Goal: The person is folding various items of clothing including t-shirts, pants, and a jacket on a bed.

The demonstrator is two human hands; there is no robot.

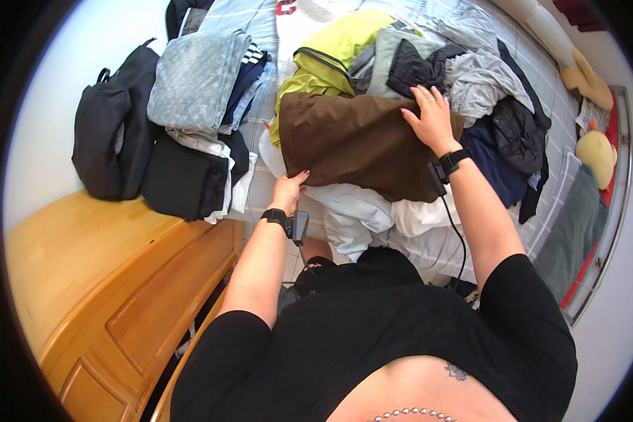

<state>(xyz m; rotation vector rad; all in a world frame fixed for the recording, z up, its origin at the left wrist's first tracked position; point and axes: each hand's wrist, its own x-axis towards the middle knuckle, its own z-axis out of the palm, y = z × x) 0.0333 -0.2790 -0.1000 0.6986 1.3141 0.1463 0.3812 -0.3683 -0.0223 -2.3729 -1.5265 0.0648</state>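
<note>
A brown cloth garment (356, 142) lies spread over a heap of clothes on a bed. My left hand (289, 191) pinches its lower left corner between thumb and fingers. On the garment's upper right part rests my right hand (430, 118), fingers spread; part of the cloth reaches beyond that wrist. Behind the brown cloth are a yellow-green jacket (329, 55) and a black quilted garment (419, 66). A light grey crumpled garment (482, 84) lies to the right, beside a navy one (490, 163). White garments (356, 213) show below the brown cloth.
At the left, folded patterned light-blue clothes (195, 79) sit behind a folded black stack (176, 176). A black bag (113, 121) stands on a wooden cabinet (100, 227). A yellow plush toy (595, 153) and a grey-green cloth (572, 232) lie at the bed's right edge.
</note>
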